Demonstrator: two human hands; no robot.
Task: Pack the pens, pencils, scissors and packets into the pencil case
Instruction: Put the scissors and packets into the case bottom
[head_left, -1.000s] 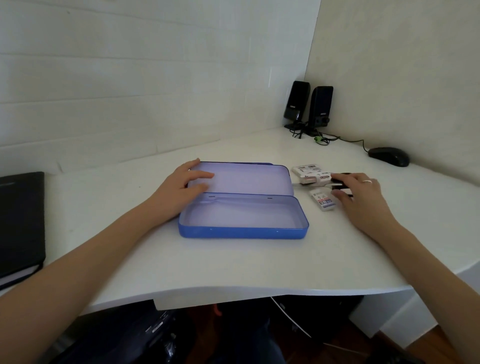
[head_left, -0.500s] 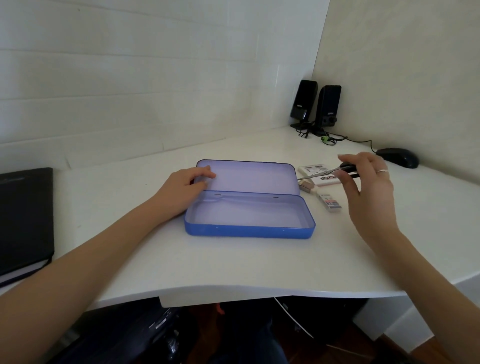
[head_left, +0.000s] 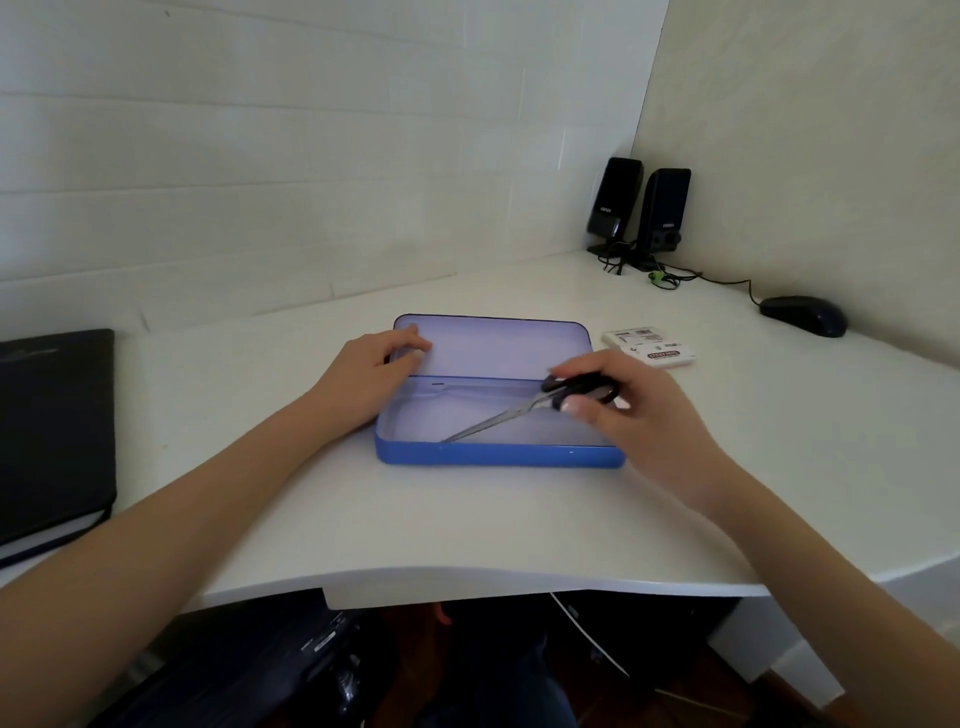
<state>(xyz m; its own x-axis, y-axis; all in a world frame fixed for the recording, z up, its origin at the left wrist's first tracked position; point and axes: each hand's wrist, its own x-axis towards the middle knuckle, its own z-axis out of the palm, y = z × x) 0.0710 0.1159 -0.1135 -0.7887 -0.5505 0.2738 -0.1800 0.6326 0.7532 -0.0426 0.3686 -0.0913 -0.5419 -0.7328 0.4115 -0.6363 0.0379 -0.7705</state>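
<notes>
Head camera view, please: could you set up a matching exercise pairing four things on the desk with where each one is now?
Things:
1. scissors
2. packets
3. computer mouse
4. black notebook

Places:
A. at the left edge of the desk
B. flat on the desk, just right of the case's open lid
C. by the right wall, its cable leading toward the speakers
D. held by the right hand, blades angled down into the blue pencil case

Pairs: 1-D, 2-B, 3-C, 4-A
</notes>
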